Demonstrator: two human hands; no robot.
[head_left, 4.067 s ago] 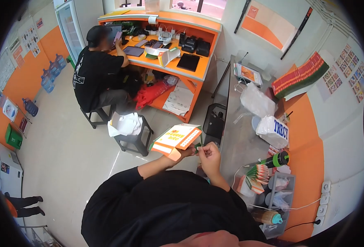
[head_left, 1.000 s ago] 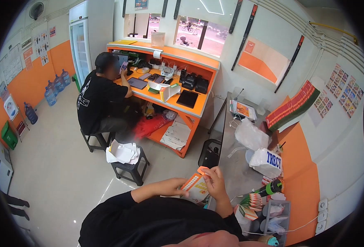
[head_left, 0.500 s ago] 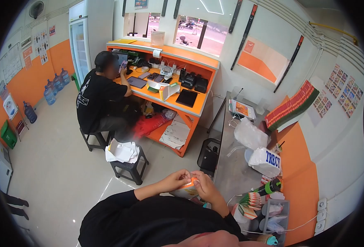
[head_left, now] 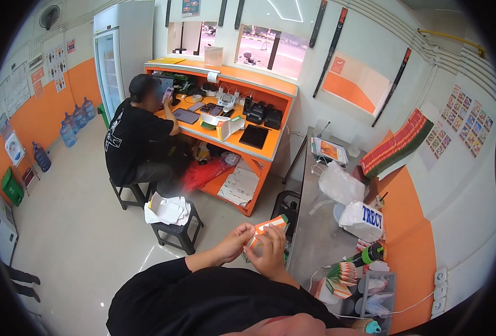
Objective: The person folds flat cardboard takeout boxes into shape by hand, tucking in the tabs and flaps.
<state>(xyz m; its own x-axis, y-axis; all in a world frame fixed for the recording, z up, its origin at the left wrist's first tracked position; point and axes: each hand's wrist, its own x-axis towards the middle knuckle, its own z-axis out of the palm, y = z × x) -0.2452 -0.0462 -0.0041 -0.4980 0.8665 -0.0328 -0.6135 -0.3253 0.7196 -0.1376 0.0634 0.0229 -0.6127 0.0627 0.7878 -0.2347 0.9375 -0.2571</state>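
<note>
Between my hands is a small orange, white and green printed cardboard piece [head_left: 272, 224], which looks like a folding food carton. My left hand [head_left: 234, 244] pinches its left end. My right hand [head_left: 268, 252] grips it from below and the right, with fingers bent over its front. One end of the cardboard sticks up past my right fingertips, showing a green edge. Part of it is hidden behind my fingers. Similar orange, white and green cartons [head_left: 340, 275] lie in a stack on the metal counter [head_left: 327, 224] at my right.
A plastic stool [head_left: 182, 231] holding white cardboard pieces [head_left: 168, 209] stands ahead to the left. Beyond it, a seated person [head_left: 141, 134] holds a phone at an orange desk [head_left: 203, 131]. A white TRECY bag [head_left: 361, 219] and a grey bin [head_left: 378, 294] sit on the counter.
The cardboard has risen in my hands and turned, so more of its printed face and green end show. Both hands have moved up slightly.
</note>
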